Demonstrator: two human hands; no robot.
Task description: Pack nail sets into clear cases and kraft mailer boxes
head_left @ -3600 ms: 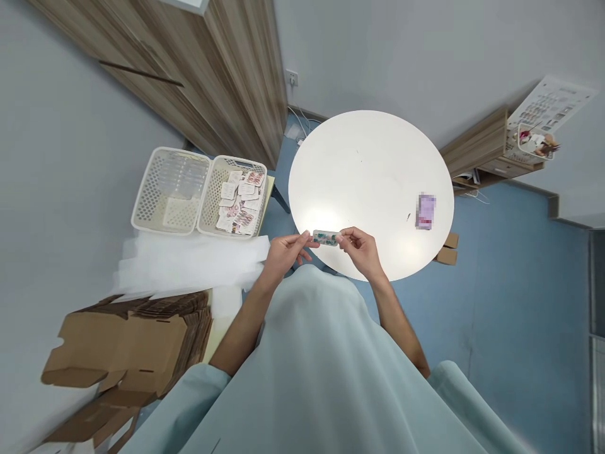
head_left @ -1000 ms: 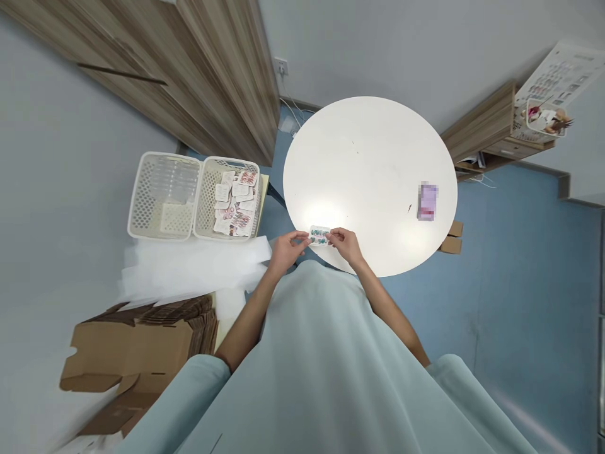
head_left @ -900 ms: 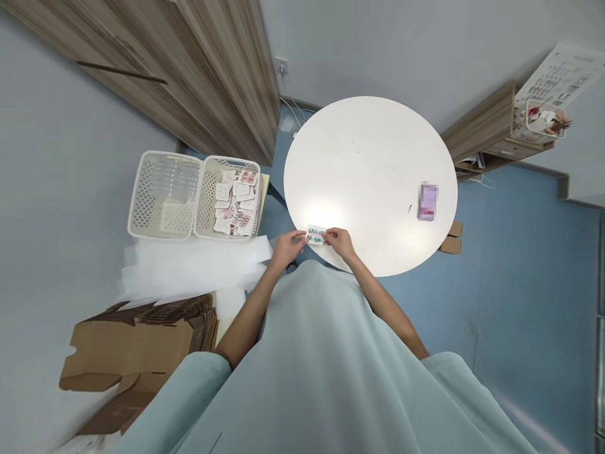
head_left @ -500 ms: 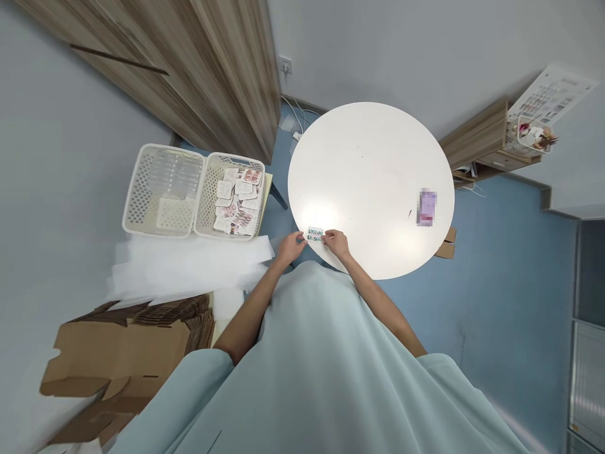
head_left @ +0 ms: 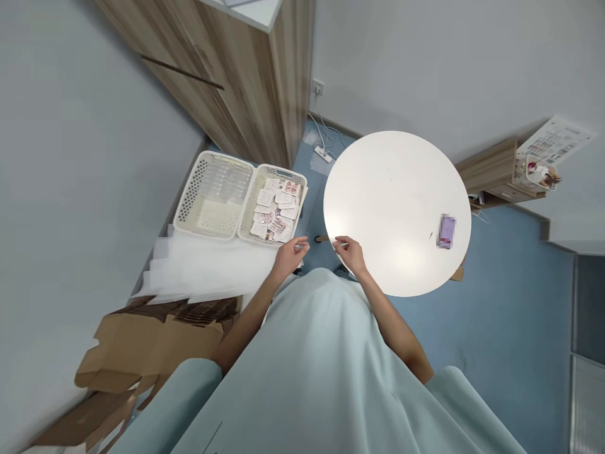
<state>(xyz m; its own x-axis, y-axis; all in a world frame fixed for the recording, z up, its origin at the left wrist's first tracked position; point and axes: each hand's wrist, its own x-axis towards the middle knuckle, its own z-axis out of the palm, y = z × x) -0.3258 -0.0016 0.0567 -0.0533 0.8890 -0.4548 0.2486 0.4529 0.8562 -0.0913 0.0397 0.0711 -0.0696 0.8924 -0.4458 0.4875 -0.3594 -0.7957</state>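
Note:
My left hand point(head_left: 290, 257) hovers just right of and below a white perforated basket point(head_left: 244, 217), its thumb and fingers apart and nothing visible between them. Inside that basket lies a heap of small white cards point(head_left: 283, 197), some with reddish nail-shaped pieces on them. Over the near left edge of the round white table point(head_left: 397, 189) is my right hand point(head_left: 350, 252), fingers loosely bent and a small gap at the fingertips. No card shows in either hand.
Beside the card basket stands a second white basket point(head_left: 215, 217) with clear plastic trays point(head_left: 224, 183). White foam sheets point(head_left: 203, 265) and folded cardboard boxes point(head_left: 151, 347) lie at left. A blurred purple packet point(head_left: 446, 231) rests on the table. A wooden cabinet point(head_left: 246, 75) stands behind.
Both hands held a small card with teal nail-shaped pieces between them; now they are farther apart and that card is out of sight. The view has shifted, moving table and baskets rightward.

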